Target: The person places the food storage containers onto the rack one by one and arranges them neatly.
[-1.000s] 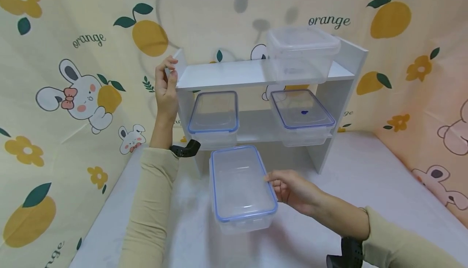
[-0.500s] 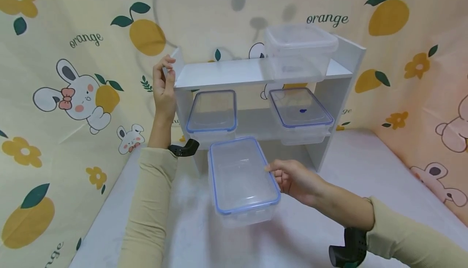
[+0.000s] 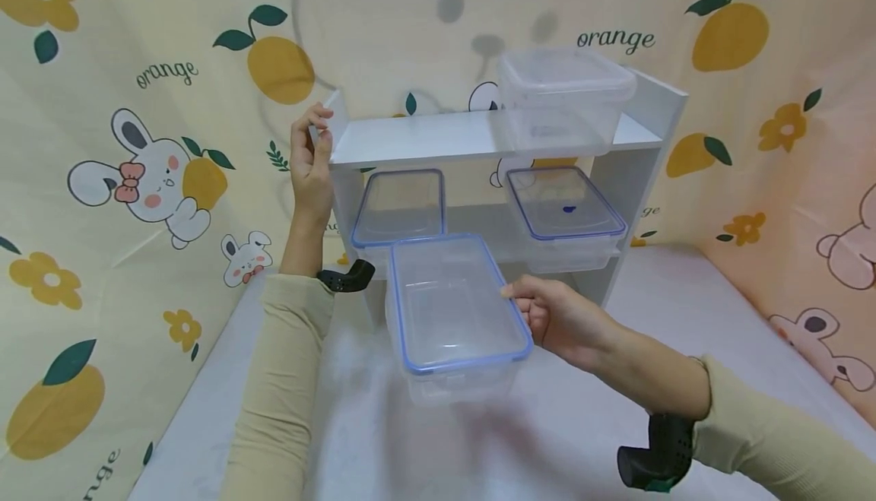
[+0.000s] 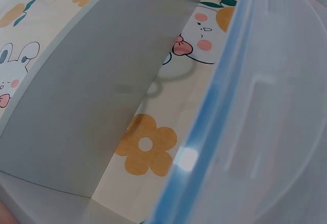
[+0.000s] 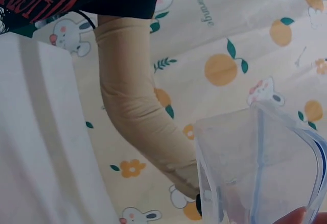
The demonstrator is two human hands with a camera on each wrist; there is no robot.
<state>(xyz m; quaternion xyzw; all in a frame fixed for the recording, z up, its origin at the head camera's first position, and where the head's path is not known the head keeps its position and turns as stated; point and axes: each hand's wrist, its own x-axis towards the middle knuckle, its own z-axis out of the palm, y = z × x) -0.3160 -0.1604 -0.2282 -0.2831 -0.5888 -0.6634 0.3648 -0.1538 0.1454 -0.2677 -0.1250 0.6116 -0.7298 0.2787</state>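
My right hand (image 3: pixel 563 322) pinches the right edge of a clear plastic food container (image 3: pixel 455 303) with a blue-rimmed lid. The container is off the table, in front of the shelf, its near end lower; no contents are seen. It overlaps the front of a second blue-rimmed container (image 3: pixel 402 201) on the middle shelf. My left hand (image 3: pixel 311 166) grips the upper left side panel of the white shelf unit (image 3: pixel 417 136). That side panel (image 4: pixel 92 86) fills much of the left wrist view. In the right wrist view the held container (image 5: pixel 230 168) shows at lower right, beside a fingertip (image 5: pixel 294 216).
Another blue-rimmed container (image 3: pixel 568 204) with a dark blue mark sits at the right of the middle shelf. A larger clear container (image 3: pixel 568 102) stands at the right of the top shelf. White cloth (image 3: pixel 691 379) covers the table; a printed curtain (image 3: pixel 411 30) hangs behind.
My right hand has raised the container, moving it up and towards the shelf, so it now covers part of the middle-left container. My left hand stays on the side panel.
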